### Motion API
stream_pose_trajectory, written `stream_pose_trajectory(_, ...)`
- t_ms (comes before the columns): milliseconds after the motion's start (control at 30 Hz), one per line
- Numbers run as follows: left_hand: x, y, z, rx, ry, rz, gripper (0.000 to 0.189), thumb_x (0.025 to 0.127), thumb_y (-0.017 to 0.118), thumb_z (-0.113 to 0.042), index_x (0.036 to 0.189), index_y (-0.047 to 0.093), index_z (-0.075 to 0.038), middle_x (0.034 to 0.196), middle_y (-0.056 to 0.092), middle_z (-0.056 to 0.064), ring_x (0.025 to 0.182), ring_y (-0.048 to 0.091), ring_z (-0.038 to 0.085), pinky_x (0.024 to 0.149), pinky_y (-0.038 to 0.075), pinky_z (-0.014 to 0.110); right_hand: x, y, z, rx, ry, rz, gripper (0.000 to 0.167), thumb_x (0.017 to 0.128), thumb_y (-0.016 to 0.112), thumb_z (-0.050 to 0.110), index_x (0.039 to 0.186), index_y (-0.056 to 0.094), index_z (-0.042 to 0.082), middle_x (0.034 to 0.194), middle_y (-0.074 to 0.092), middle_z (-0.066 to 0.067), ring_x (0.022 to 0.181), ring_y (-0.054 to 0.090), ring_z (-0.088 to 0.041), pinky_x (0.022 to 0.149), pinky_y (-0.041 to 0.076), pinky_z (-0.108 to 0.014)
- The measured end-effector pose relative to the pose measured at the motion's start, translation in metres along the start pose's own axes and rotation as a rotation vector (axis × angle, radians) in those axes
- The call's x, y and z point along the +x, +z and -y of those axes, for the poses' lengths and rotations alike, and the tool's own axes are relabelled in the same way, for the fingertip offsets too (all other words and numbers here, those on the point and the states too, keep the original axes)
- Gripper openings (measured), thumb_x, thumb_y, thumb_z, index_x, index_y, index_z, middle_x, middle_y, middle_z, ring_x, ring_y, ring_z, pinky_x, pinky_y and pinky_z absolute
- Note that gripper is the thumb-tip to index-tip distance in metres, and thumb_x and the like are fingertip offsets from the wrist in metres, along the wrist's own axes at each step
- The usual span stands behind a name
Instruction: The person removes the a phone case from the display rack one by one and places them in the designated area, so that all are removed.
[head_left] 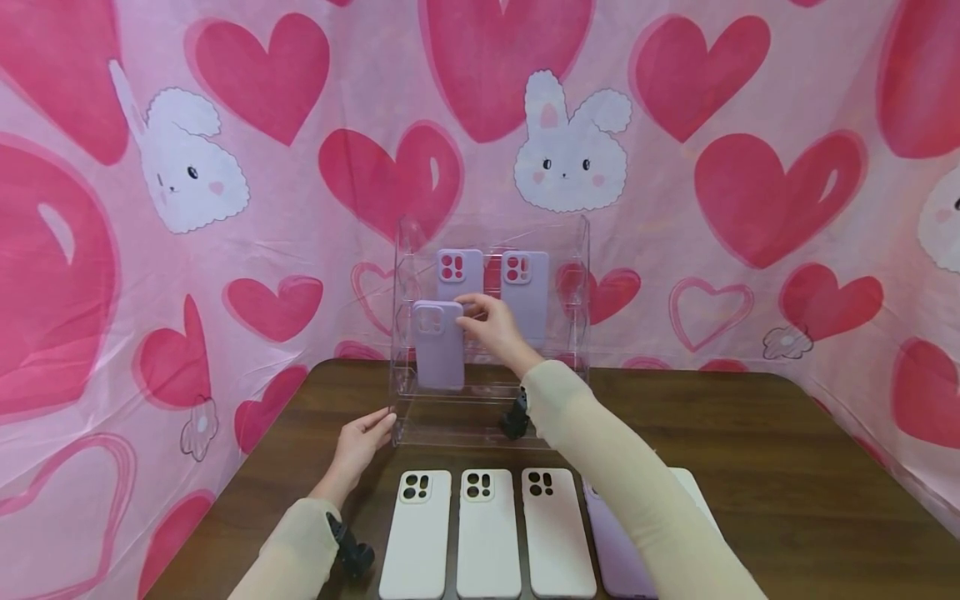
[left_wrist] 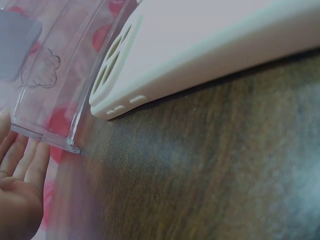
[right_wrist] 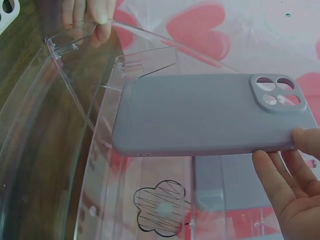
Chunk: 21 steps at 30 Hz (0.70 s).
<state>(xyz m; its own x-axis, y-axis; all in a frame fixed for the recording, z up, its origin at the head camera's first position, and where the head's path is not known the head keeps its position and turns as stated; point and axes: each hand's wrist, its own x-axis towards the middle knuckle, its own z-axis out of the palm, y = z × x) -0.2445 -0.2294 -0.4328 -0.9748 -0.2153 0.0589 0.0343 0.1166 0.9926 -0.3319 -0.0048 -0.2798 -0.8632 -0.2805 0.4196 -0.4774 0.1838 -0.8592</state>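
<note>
My right hand (head_left: 495,329) pinches a lilac phone case (head_left: 440,354) by its upper right edge, thumb on the near side. The case stands upright, its lower end at the middle tier of a clear acrylic display stand (head_left: 394,367). In the right wrist view the case spans the frame, camera cutouts towards the fingers. My left hand (head_left: 358,446) grips the stand's lower left corner between thumb and fingers. Two more lilac cases, a left one (head_left: 459,287) and a right one (head_left: 534,300), stand on the tier above, the left one partly hidden behind the held case.
On the brown wooden table (head_left: 787,467), three white phone cases (head_left: 416,542) lie in a row before the stand. Right of them lie another lilac case (head_left: 617,550) and a white one (head_left: 693,487), both partly under my right sleeve. A heart-patterned cloth (head_left: 480,208) hangs behind.
</note>
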Motion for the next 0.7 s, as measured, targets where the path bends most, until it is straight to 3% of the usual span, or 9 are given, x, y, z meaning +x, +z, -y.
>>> stream_pose_trajectory(200,0.001,0.000,-0.002,0.019,-0.026,0.005,0.045,0.092,0.059,-0.019,0.126,0.050,0.008,0.129,0.048,0.024,0.111,0.053,0.034,0.090,0.046,0.037,-0.003,-0.012,0.006,0.027,-0.023,-0.019,0.029,0.085,0.063,-0.001,0.113,0.061,0.000,0.093,0.060,-0.017,0.082,0.060,-0.026,0.069,0.057,-0.033)
stream_pose_trajectory(700,0.000,0.001,-0.001,0.014,-0.018,-0.010,0.046,0.091,0.059,-0.020,0.126,0.050,0.010,0.129,0.047,0.026,0.111,0.051,0.036,0.089,0.047,0.036,-0.021,-0.049,0.003,0.134,-0.016,-0.022,0.034,0.084,0.063,-0.004,0.118,0.059,-0.003,0.089,0.057,-0.013,0.077,0.060,-0.022,0.068,0.057,-0.038)
